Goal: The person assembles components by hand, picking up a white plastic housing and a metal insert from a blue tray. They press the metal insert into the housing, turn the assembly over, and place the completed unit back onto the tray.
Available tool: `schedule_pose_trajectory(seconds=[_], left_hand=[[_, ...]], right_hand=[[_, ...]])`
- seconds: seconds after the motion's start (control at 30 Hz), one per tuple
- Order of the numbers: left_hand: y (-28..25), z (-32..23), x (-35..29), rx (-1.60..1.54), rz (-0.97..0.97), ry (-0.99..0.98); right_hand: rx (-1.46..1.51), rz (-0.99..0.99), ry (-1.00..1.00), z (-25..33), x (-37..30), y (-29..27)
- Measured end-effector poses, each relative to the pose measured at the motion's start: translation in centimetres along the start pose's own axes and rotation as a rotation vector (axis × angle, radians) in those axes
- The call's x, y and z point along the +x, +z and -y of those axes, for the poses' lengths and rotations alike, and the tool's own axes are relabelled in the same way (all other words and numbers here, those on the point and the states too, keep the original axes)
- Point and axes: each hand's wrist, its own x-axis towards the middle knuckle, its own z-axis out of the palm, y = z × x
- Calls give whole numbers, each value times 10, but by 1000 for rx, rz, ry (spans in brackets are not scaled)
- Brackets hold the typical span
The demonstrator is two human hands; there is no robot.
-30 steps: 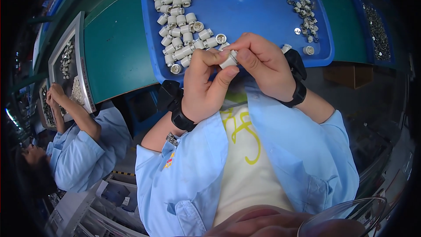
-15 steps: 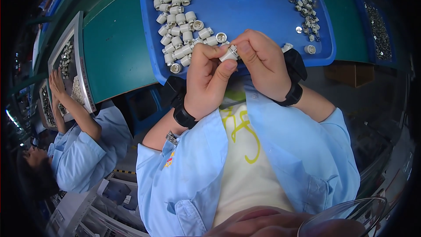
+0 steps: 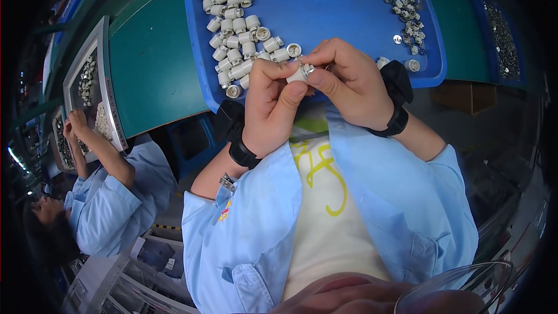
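A white cylindrical lamp socket [image 3: 297,75] is pinched between the thumb and fingers of my left hand [image 3: 267,104], just over the near rim of the blue tray [image 3: 325,17]. My right hand [image 3: 357,90] closes thumb and forefinger on the socket's right end, where bits of metal show. Those fingertips partly hide that end. To the left of my hands, many more white lamp sockets [image 3: 233,26] lie heaped in the tray. One socket [image 3: 293,50] lies just beyond my fingertips.
Small white-and-metal parts [image 3: 410,20] lie along the tray's right side, near a lone socket [image 3: 412,65]. Farther right is a bin of small metal pieces [image 3: 504,46]. At left, a co-worker [image 3: 119,197] handles parts over a grey-framed tray [image 3: 106,75] on the green table [image 3: 151,64].
My right hand has shifted slightly right and turned, so more of the socket's metal end shows. The socket has tilted a little. The co-worker's hands have drawn closer together.
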Motion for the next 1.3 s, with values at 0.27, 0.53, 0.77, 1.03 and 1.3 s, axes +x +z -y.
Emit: schedule_pose_trajectory(seconds=[0.27, 0.53, 0.77, 1.03, 1.3], left_hand=[[-7, 9, -1, 219, 49, 73], [-7, 15, 3, 331, 12, 326], [-15, 16, 3, 440, 42, 391], [-9, 16, 3, 328, 20, 345], [-4, 14, 0, 138, -50, 246]], right_hand=[[-144, -43, -26, 0, -1, 1], [-244, -59, -230, -5, 0, 0], [-244, -107, -198, -4, 1, -3], [-497, -142, -446, -8, 2, -4], [-506, -162, -446, -4, 0, -2]])
